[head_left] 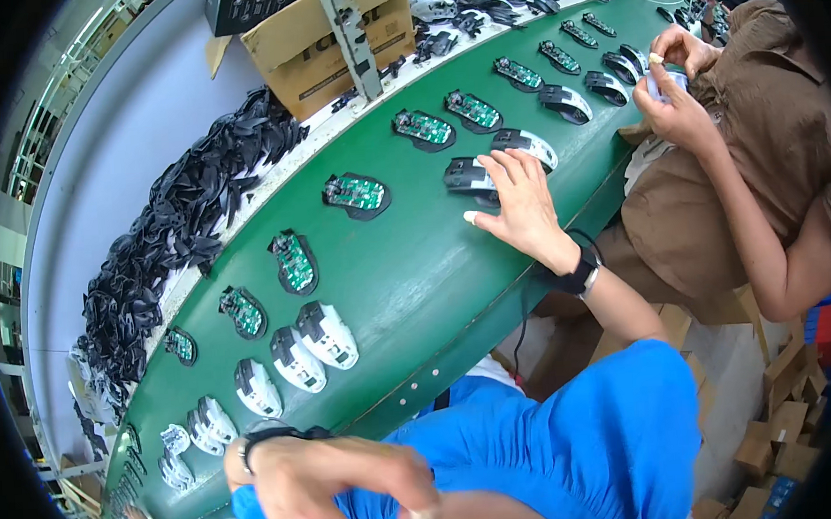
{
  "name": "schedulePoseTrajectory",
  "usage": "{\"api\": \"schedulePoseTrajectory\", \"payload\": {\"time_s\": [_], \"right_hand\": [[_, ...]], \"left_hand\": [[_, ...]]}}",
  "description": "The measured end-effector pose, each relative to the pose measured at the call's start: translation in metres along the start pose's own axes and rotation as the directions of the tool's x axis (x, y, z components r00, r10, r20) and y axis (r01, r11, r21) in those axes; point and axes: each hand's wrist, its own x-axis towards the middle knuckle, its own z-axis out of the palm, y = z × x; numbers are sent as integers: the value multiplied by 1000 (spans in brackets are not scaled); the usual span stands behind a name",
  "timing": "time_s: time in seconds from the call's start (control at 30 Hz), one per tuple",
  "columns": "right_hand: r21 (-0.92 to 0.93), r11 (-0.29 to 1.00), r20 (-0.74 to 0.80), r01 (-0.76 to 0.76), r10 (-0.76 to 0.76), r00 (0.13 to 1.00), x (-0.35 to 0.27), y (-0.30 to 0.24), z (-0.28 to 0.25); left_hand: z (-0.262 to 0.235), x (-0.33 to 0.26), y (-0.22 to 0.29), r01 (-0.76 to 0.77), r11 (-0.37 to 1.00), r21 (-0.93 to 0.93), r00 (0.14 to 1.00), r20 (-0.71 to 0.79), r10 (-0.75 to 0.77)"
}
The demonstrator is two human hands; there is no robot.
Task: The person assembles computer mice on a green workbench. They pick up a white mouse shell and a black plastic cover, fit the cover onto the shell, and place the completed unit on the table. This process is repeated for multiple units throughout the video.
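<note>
My right hand [524, 207] reaches over the green belt with fingers spread, a pale cover on its thumb tip. Its fingertips are at the end of a black-and-white computer mouse [466, 174], whose near side lies by the thumb. A second mouse [527, 146] sits just behind the fingers. My left hand [343, 484] is over my lap at the near edge, fingers bent and smeared by motion. A pale cover shows on one of its fingertips. Nothing shows in it, but its inner side is hidden. White mouse shells [325, 335] rest on the belt beyond it.
On the green belt [416, 269], a row of mouse bases with green circuit boards [356, 195] runs along the far side. Black plastic parts [186, 182] are heaped on the ledge behind, near a cardboard box [320, 53]. At right, a co-worker's hands [674, 86] hold a small piece.
</note>
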Motion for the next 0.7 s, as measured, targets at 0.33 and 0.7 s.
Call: {"api": "schedulePoseTrajectory", "payload": {"time_s": [0.33,0.7], "right_hand": [[566,789,395,240,-515,760,-28,-141,9],[297,891,365,343,-438,822,224,-225,153]], "left_hand": [[39,-112,-25,317,364,876,943,-251,-218],[-56,-173,-104,925,-345,156,256,-930,265]]}}
